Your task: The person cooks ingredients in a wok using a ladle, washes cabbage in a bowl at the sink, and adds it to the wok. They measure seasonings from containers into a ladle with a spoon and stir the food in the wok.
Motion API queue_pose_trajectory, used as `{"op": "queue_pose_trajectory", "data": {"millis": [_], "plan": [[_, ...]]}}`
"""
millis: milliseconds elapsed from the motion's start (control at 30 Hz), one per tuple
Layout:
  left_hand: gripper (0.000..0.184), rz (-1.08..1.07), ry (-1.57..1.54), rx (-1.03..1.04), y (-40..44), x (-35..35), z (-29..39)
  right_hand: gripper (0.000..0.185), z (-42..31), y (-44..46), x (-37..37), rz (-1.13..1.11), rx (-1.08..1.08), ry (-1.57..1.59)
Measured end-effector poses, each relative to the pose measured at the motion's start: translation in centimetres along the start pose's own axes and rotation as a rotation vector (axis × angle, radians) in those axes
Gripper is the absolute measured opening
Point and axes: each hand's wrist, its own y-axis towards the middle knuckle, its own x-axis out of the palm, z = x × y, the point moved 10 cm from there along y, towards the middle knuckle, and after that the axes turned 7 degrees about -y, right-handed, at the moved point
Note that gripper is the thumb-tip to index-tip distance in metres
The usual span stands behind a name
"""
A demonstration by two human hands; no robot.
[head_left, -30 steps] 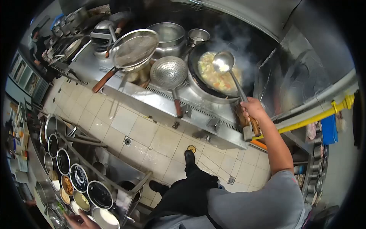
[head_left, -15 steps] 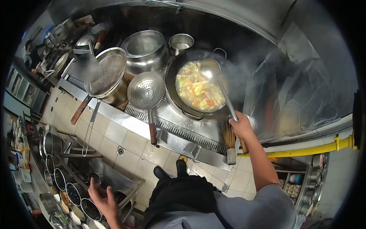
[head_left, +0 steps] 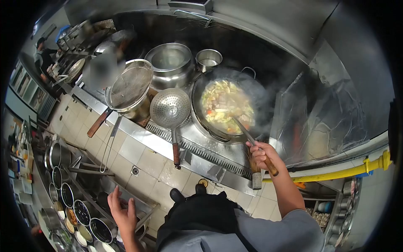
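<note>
My right hand (head_left: 265, 155) grips a ladle (head_left: 244, 129) by its long handle, near the wooden end. Its bowl dips into a steaming wok (head_left: 196, 110) and is sunk out of sight in the food. Pale and yellow-green pieces with bits of orange make up the food (head_left: 222, 98), in a light liquid. Below that hand, a bamboo brush (head_left: 255, 178) hangs at the stove's front edge. My left hand (head_left: 123, 212) is empty, fingers apart, held in the air near several containers of ingredients.
Left of the wok, a perforated skimmer (head_left: 171, 108) lies with its handle over the stove edge. A mesh strainer (head_left: 132, 84) rests on a pot. Behind stand a large metal pot (head_left: 168, 74) and a small pan (head_left: 208, 59). A yellow pipe (head_left: 336, 173) runs at right. Another person (head_left: 44, 59) stands far left.
The ladle's bowl has gone from the far side of the wok down into the food nearer me. Its wooden handle end now shows below my right hand. The whole view has shifted slightly.
</note>
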Motion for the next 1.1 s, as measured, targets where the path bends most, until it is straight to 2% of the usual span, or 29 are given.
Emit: {"op": "queue_pose_trajectory", "data": {"millis": [133,200,233,300,333,367,433,467,567,600,733,900,1000,1033,1100], "plan": [[0.058,0.006,0.022,0.023,-0.6,-0.8,0.8,0.019,-0.3,-1.9,1.4,0.005,-0.024,-0.113],[0.057,0.004,0.016,0.001,-1.4,-0.8,1.0,0.015,-3.2,-3.3,0.9,0.293,-0.269,-0.711],[0.056,-0.008,0.008,-0.028,-2.1,-0.6,0.7,0.015,-3.2,-3.1,0.6,0.286,-0.266,-0.715],[0.056,-0.016,0.0,-0.057,-3.4,-0.2,0.1,0.011,-5.6,-3.9,0.4,0.492,-0.423,-1.272],[0.055,-0.014,-0.005,-0.09,-4.1,0.0,-0.6,0.018,-6.4,-4.5,0.2,0.568,-0.449,-1.376],[0.055,-0.015,-0.008,-0.131,-5.3,0.2,-1.2,0.018,-6.1,-4.7,-0.3,0.567,-0.44,-1.38],[0.055,-0.004,0.011,-0.118,-7.3,0.7,-1.9,0.035,-7.6,-6.8,1.6,0.734,-0.731,-1.778],[0.055,0.008,0.033,-0.091,-8.0,1.1,-2.2,0.048,-7.5,-7.8,1.9,0.831,-0.773,-1.888],[0.052,-0.082,-0.024,-0.187,-9.6,3.4,-2.8,0.05,-5.6,-9.7,2.0,0.774,-0.768,-1.851],[0.052,-0.08,-0.023,-0.181,-9.7,3.9,-2.4,0.051,-5.0,-9.7,1.1,0.788,-0.665,-1.874],[0.05,-0.165,-0.003,-0.121,-9.2,5.5,-0.3,0.057,-3.6,-6.6,-0.8,0.628,-0.679,-1.986],[0.049,-0.134,0.013,-0.15,-9.4,4.7,0.6,0.053,-6.9,-3.7,-1.0,0.755,-0.567,-2.077],[0.046,-0.098,0.046,-0.143,-11.0,3.5,-0.5,0.051,-9.7,-3.8,-0.7,0.818,-0.76,-2.005],[0.046,-0.097,0.044,-0.149,-11.6,3.2,-1.1,0.051,-10.2,-3.5,-1.0,0.815,-0.757,-2.011],[0.044,-0.105,0.131,-0.19,-13.3,2.7,-2.7,0.047,-11.6,-4.6,-0.4,0.998,-0.915,-1.943]]}}
